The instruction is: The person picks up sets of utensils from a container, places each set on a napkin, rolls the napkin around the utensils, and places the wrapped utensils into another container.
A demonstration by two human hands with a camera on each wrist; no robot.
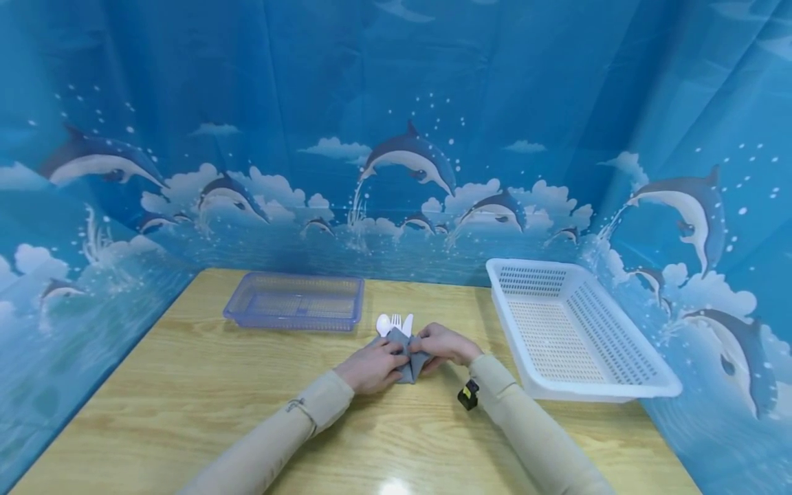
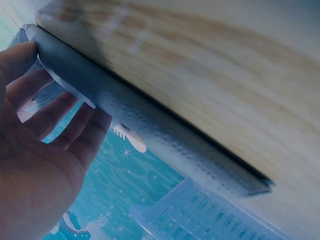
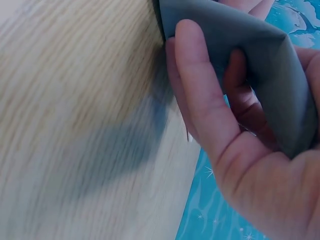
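A grey napkin (image 1: 405,372) is partly folded on the wooden table, between both hands. From its far edge stick out the white heads of a spoon (image 1: 383,325), a fork (image 1: 396,321) and a knife (image 1: 408,324), side by side; their handles are hidden by the cloth. My left hand (image 1: 373,364) holds the napkin's left side, and in the left wrist view the cloth (image 2: 160,137) stretches away from the fingers. On the other side my right hand (image 1: 447,346) grips a raised fold, its thumb and fingers around the cloth (image 3: 280,85) in the right wrist view.
A shallow purple-blue mesh basket (image 1: 293,322) stands at the back left of the table (image 1: 185,392). To the right is a larger white perforated basket (image 1: 532,364). A blue dolphin-print curtain (image 1: 309,82) surrounds the table's back and sides. A small black-and-yellow device (image 1: 468,395) is by the right wrist.
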